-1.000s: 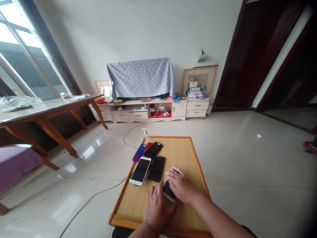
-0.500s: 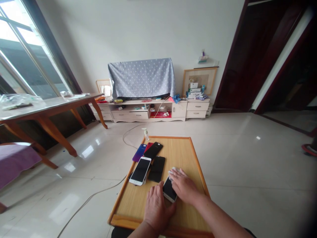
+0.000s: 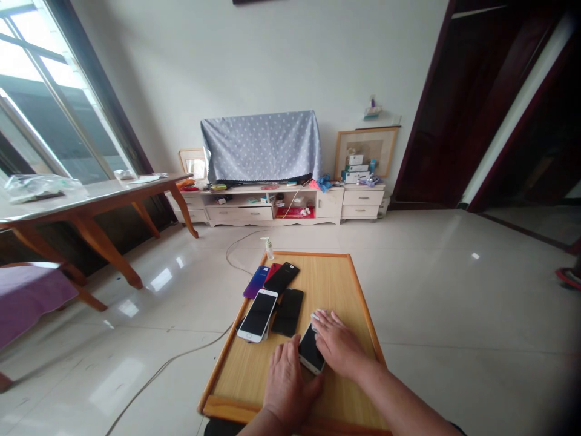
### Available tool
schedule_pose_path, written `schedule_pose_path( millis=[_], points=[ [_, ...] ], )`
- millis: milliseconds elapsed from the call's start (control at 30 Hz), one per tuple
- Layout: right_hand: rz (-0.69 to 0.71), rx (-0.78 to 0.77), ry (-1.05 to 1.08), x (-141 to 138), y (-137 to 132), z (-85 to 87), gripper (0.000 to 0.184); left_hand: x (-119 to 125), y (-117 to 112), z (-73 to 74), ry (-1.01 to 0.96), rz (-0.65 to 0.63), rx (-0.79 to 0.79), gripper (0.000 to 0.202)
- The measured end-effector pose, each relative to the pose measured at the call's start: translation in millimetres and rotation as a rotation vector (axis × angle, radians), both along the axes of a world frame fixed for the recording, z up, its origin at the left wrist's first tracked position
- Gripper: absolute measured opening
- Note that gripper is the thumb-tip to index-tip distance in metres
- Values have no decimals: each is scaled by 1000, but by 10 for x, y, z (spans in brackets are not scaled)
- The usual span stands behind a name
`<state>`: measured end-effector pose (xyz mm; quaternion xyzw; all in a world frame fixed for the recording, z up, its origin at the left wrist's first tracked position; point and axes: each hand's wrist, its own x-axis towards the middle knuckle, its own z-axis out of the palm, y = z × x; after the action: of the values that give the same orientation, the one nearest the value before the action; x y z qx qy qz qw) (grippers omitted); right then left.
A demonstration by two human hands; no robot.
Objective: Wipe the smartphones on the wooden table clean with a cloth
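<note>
White-edged phone [image 3: 311, 350] against 2 palm-down hands [image 3: 338, 345]

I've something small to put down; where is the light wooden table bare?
Bare room: far right, between the farther black phone, the right hand and the orange-brown wooden rim; a smaller patch near left, between the white-framed phone, the left hand and that rim. Crowded: far left, blue-purple phone among others, and where both hands rest.

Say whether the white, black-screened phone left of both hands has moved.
No: that white phone keeps its place relative to the brown wooden table rim.
</note>
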<state>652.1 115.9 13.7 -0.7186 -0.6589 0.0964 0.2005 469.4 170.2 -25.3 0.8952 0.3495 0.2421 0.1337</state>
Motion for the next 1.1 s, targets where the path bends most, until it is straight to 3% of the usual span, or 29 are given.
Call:
schedule_pose_path(
  millis=[133, 200, 367, 433, 600, 667, 833, 900, 1100],
  points=[
    [170, 5, 36, -274, -143, -16, 55, -6, 3, 27, 9, -6, -6, 62],
    [208, 3, 44, -280, -168, -21, 54, -3, 4, 31, 11, -8, -14, 61],
    [-14, -38, -20, 126, -75, 21, 51, 3, 0, -4, -2, -8, -11, 76],
    [-36, -38, -27, 137, -82, 36, 52, 2, 0, -13, 6, -3, -23, 78],
    [163, 3, 38, -279, -245, 40, 50, 1, 5, 36, -1, 3, -50, 60],
    [210, 19, 56, -287, -265, 45, 49, 1, 3, 64, -5, 2, -60, 58],
    [-36, -19, -19, 177, -194, 59, 50, 6, -6, 83, 25, -7, -81, 75],
    [-54, -26, -31, 216, -219, 61, 51, 8, -7, 79, 24, -4, -85, 75],
    [205, -6, 60, -221, -450, 70, 50, 17, -11, 121, 10, 11, -109, 64]
  ],
)
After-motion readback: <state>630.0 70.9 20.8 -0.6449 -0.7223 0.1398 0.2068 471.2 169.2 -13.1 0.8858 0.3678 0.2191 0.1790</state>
